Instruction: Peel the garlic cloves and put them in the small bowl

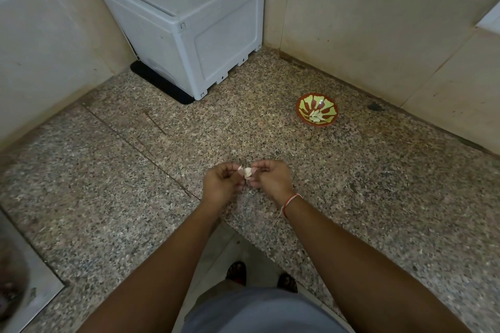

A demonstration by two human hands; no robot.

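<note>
A pale garlic clove (pixel 247 172) sits between my two hands above the speckled granite counter (pixel 351 184). My left hand (pixel 222 184) pinches it and a loose flap of skin from the left. My right hand (pixel 270 178) pinches it from the right with curled fingers. The small bowl (pixel 317 112), red-rimmed with a green and red pattern, stands far right near the wall. Several peeled cloves (pixel 316 116) lie inside it.
A light grey plastic box (pixel 189 21) stands on a black mat in the back corner. Tiled walls close the counter at the back and both sides. A metal sink edge (pixel 24 273) shows at the lower left. The counter's front edge runs below my wrists.
</note>
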